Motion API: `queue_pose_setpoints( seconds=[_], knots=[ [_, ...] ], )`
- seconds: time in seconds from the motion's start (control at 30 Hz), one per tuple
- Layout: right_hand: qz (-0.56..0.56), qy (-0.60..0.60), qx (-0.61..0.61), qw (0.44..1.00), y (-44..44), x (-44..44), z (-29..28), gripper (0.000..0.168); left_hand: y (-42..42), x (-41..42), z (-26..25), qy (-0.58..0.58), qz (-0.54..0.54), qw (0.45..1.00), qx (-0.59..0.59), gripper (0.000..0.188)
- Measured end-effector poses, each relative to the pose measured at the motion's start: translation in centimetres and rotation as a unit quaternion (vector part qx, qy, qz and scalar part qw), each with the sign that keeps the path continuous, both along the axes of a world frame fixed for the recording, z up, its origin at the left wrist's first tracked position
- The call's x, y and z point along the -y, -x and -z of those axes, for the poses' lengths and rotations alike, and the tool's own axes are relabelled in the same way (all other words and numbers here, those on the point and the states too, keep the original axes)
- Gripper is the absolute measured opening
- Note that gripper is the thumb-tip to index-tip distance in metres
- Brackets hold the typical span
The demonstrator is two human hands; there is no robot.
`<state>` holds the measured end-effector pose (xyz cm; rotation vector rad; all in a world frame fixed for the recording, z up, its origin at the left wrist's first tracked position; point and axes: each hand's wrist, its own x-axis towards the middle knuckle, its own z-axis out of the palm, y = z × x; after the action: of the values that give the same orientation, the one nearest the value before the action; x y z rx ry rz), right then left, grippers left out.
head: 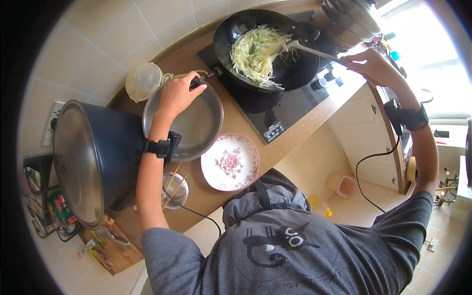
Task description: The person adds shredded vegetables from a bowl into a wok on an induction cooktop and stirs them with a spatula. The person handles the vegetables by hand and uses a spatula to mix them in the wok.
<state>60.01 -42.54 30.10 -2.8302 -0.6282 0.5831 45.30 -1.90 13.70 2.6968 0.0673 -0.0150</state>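
Note:
My left hand [181,92] grips the dark handle [207,76] of a black wok [300,70], above a wide steel pan [195,125]. The wok stands on a black cooktop [269,121] and holds pale green vegetable shreds [254,55], heaped on its left side. In my right hand [368,66] is the long handle of a grey spatula [313,50]. Its head touches the right edge of the shreds and is partly hidden by them. A white plate with a pink rose pattern [230,162] lies near the counter's front edge.
A tall dark pot with a steel lid [118,147] stands at the left. Chopsticks [171,186] rest across a small bowl [179,193]. A translucent container [143,82] stands by the wall. A wooden cutting board [121,254] holds a knife and vegetable scraps.

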Motion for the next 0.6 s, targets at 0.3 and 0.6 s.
queue_pose_setpoints(
  seconds=[0.3,0.6],
  knots=[
    [0.053,-0.025,-0.076,0.995,3.2,-2.4,2.3,0.028,-0.1,0.0,0.8,-0.009,-0.015,1.0,0.018,0.032],
    [0.225,-0.119,-0.326,0.91,3.8,2.2,-4.6,0.033,0.2,0.3,1.0,-0.035,-0.023,0.998,0.041,0.029]
  ],
)
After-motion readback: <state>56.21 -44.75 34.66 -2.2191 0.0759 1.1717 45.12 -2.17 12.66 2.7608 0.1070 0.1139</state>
